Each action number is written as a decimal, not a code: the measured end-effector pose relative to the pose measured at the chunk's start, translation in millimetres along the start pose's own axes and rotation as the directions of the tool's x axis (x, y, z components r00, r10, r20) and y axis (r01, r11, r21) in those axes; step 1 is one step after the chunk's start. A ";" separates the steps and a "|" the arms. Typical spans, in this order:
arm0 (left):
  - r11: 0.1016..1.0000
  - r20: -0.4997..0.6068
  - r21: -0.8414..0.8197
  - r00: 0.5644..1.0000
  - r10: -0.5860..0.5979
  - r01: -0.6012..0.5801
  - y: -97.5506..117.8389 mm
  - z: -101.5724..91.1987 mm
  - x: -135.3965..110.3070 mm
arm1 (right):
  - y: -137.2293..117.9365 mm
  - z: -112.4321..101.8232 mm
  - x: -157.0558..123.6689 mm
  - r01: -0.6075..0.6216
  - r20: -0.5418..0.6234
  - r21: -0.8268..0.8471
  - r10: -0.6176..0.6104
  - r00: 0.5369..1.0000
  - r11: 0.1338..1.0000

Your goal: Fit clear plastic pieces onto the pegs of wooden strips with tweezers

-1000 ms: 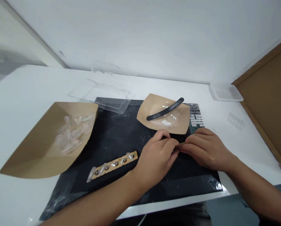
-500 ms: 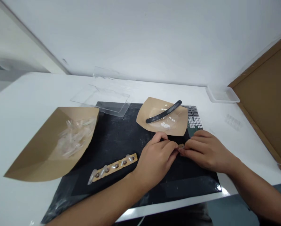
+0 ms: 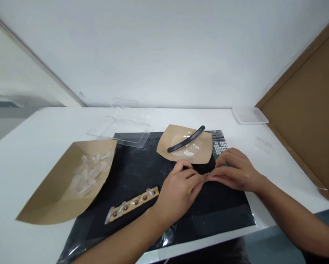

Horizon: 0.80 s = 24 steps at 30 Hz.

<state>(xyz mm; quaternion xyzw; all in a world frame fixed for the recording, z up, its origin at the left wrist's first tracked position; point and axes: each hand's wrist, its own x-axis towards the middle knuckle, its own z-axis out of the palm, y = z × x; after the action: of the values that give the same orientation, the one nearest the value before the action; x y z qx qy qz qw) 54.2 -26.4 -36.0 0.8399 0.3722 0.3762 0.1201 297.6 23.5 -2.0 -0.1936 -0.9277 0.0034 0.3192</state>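
Observation:
My left hand and my right hand meet over the black mat, fingertips pinched together on a small brown piece between them. Just behind the hands lies a small kraft paper tray with a black nail file and a few small white tips in it. A sheet of small white stickers lies right of that tray, close to my right hand's fingers. Left of my left wrist a thin wooden strip with several clear nail tips on it lies on the mat.
A large kraft paper tray holding clear plastic pieces sits at the left. Clear plastic lids lie behind the mat. A small clear tray stands at the back right, beside a brown board. The white table's front edge is close.
The view has tilted upward, so everything sits lower in the picture. Both hands stay pinched on the small brown piece with hardly any movement of their own.

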 end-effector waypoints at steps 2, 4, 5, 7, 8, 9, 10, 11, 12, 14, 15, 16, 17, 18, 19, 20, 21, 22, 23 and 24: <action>1.000 0.005 -0.002 1.000 0.010 -0.010 -0.3 0.1 0.4 | 2.8 0.6 -1.4 -0.018 -0.013 0.006 0.019 1.000 1.000; 1.000 0.007 -0.006 1.000 0.019 -0.019 -0.4 -0.1 0.9 | 4.5 1.5 -2.0 -0.036 -0.007 0.020 0.036 0.999 0.999; 1.000 0.003 -0.007 1.000 0.022 -0.022 -0.3 -0.4 1.1 | 5.0 2.0 -2.2 -0.045 -0.004 0.028 0.045 0.999 0.999; 1.000 -0.003 -0.010 1.000 0.024 -0.024 0.2 -1.3 1.6 | 5.4 2.6 -2.4 -0.060 0.003 0.042 0.060 0.998 0.997; 1.000 -0.004 -0.014 1.000 0.025 -0.025 0.5 -1.8 1.8 | 5.5 2.7 -2.6 -0.064 0.005 0.048 0.064 0.998 0.997; 0.999 0.000 -0.019 1.000 0.026 -0.026 0.8 -2.5 2.1 | 5.7 2.7 -2.8 -0.068 0.006 0.049 0.068 0.998 0.996; 0.999 0.005 -0.025 1.000 0.026 -0.026 1.2 -3.1 2.4 | 5.9 2.7 -3.0 -0.070 0.007 0.048 0.070 0.998 0.996; 0.999 0.008 -0.032 1.000 0.027 -0.027 1.6 -3.7 2.6 | 6.3 2.6 -3.1 -0.072 0.010 0.046 0.071 0.997 0.996; 0.999 0.008 -0.039 1.000 0.030 -0.030 2.0 -4.2 2.8 | 6.7 2.5 -3.2 -0.073 0.012 0.044 0.072 0.997 0.996; 0.998 0.000 -0.047 1.000 0.031 -0.031 2.7 -4.9 3.1 | 7.9 2.4 -2.8 -0.071 0.016 0.049 0.071 0.997 0.996; 0.998 -0.006 -0.050 1.000 0.031 -0.031 2.9 -5.1 3.1 | 8.5 2.5 -2.5 -0.072 0.017 0.056 0.071 0.997 0.996; 0.998 -0.008 -0.053 0.999 0.033 -0.034 3.1 -5.1 3.1 | 9.1 2.8 -2.2 -0.074 0.016 0.065 0.073 0.997 0.995; 0.998 -0.008 -0.053 0.999 0.036 -0.036 3.3 -5.1 3.1 | 9.8 3.1 -2.0 -0.080 0.010 0.070 0.080 0.997 0.994; 0.998 -0.006 -0.052 0.999 0.040 -0.040 3.4 -5.2 3.2 | 10.4 3.6 -2.0 -0.089 -0.001 0.071 0.089 0.996 0.994; 0.998 -0.006 -0.049 0.999 0.043 -0.043 3.5 -5.2 3.3 | 11.0 4.0 -2.1 -0.103 -0.015 0.070 0.104 0.994 0.992; 0.998 -0.008 -0.047 0.999 0.047 -0.047 3.8 -5.5 3.6 | 11.6 4.4 -2.4 -0.120 -0.033 0.071 0.123 0.992 0.990; 0.998 -0.010 -0.046 0.999 0.050 -0.050 4.2 -5.8 4.1 | 12.1 4.7 -2.9 -0.139 -0.055 0.075 0.143 0.988 0.988; 0.997 -0.012 -0.048 0.999 0.053 -0.054 4.7 -6.4 4.8 | 12.6 4.9 -3.6 -0.158 -0.075 0.081 0.164 0.984 0.984; 0.997 -0.015 -0.052 0.998 0.060 -0.060 5.4 -7.1 5.5 | 13.1 5.2 -4.3 -0.175 -0.092 0.086 0.182 0.979 0.981; 0.996 -0.017 -0.056 0.998 0.066 -0.067 6.2 -7.9 6.4 | 13.4 5.7 -5.0 -0.194 -0.100 0.087 0.202 0.974 0.977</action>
<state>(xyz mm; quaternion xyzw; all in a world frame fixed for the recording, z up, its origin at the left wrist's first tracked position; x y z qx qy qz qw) 54.6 -26.8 -24.1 0.8452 0.3341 0.3968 0.1286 302.6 34.8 -11.2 -0.2728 -0.8842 0.0603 0.3744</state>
